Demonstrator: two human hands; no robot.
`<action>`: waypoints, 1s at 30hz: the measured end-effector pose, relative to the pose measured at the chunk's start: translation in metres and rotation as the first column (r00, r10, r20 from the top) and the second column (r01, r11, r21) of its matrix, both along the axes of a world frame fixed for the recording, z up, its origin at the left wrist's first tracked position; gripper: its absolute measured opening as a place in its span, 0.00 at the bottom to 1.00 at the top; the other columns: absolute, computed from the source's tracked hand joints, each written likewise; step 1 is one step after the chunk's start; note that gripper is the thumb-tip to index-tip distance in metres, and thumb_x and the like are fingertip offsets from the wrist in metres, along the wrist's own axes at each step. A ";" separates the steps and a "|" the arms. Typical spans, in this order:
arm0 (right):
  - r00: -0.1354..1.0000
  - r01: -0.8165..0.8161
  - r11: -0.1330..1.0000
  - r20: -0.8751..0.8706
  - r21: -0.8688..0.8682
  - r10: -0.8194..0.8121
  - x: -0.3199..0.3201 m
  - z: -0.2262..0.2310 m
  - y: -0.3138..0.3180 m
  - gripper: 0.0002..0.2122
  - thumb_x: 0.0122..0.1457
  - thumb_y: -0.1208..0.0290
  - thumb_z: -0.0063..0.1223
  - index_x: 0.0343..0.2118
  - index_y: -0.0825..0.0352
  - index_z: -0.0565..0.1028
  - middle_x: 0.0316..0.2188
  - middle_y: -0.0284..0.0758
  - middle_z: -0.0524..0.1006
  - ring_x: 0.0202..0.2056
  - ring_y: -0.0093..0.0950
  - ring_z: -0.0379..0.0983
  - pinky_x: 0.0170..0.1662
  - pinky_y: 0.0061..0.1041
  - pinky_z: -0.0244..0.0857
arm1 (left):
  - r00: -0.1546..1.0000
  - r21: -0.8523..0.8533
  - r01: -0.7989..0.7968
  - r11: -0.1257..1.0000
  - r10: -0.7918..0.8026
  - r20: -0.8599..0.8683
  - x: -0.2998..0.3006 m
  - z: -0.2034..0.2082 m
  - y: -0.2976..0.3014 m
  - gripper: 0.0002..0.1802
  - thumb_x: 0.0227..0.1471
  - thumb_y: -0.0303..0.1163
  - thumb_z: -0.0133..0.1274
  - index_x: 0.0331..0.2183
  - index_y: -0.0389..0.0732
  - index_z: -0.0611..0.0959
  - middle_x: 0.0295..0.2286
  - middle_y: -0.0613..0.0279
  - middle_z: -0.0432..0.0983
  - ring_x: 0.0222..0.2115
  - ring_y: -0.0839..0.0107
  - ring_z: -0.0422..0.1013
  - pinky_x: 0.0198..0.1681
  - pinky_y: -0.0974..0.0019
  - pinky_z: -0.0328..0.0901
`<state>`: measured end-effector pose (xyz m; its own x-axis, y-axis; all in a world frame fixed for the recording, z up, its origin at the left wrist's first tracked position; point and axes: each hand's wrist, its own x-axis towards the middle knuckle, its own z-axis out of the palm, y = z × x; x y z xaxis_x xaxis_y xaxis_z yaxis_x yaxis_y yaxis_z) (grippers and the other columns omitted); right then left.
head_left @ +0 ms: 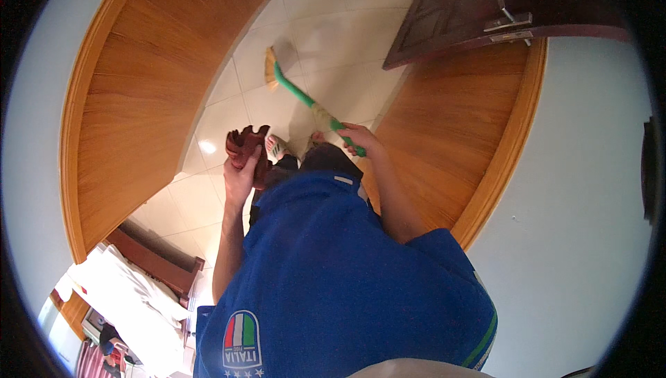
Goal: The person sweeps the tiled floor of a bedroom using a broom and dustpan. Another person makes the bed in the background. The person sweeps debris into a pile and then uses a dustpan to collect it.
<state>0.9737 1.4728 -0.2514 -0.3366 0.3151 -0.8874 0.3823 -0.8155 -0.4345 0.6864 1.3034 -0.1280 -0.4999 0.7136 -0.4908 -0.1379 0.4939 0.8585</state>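
Head view. Your right hand [359, 140] has its fingers clamped around the broom [298, 93], close to its green near end; the broom slants ahead of you and to the left over the tiled floor [333, 45]. Gripping it that near the end presumably buys reach, so you need not stoop far. Bristles [270, 72] sit at the far end, seen side-on; contact with the floor: cannot tell.

Your left hand [239, 175] is closed on a dark red thing [244, 143] with a scalloped upper edge, thumb on the near face. Kind uncertain. It is held in front of your body on the left, apart from the broom, probably so the two do not foul each other.

Surroundings: wood panels [146, 100] flank you on both sides; the broom points forward, likely because there is little room sideways. Dark door [458, 17] stands open ahead to the right, apart from the broom. Sandals [276, 146] show between your hands; bristles lie beyond them.
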 end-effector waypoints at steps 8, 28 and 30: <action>0.945 0.092 0.950 0.274 0.297 -0.177 0.123 0.012 0.061 0.16 0.61 0.65 0.51 0.51 0.62 0.71 0.16 0.31 0.69 0.12 0.22 0.63 0.14 0.25 0.57 | 0.998 0.020 -0.054 0.998 0.055 -0.035 -0.020 0.005 0.013 0.17 0.56 0.37 0.57 0.43 0.36 0.78 0.28 0.63 0.77 0.25 0.75 0.76 0.25 0.71 0.69; 0.954 -0.295 0.954 0.061 0.045 0.292 0.098 -0.076 0.219 0.27 0.56 0.64 0.56 0.60 0.55 0.67 0.19 0.35 0.73 0.14 0.26 0.67 0.19 0.27 0.66 | 0.995 -0.049 0.008 0.999 -0.013 -0.100 0.136 0.033 0.204 0.19 0.53 0.35 0.60 0.43 0.33 0.80 0.36 0.59 0.80 0.37 0.74 0.75 0.42 0.69 0.68; 0.970 -0.228 0.968 0.107 0.106 0.217 0.127 -0.045 0.236 0.25 0.57 0.64 0.56 0.59 0.56 0.68 0.17 0.30 0.69 0.14 0.22 0.65 0.16 0.25 0.62 | 0.993 -0.042 -0.010 0.999 0.005 -0.118 0.130 0.024 0.208 0.19 0.53 0.37 0.60 0.42 0.33 0.80 0.35 0.60 0.80 0.36 0.75 0.75 0.42 0.69 0.68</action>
<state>1.1005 1.7089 -0.2966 -0.3267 0.3449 -0.8800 0.5921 -0.6510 -0.4750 0.8162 1.5118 -0.1041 -0.5611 0.6894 -0.4581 -0.0409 0.5297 0.8472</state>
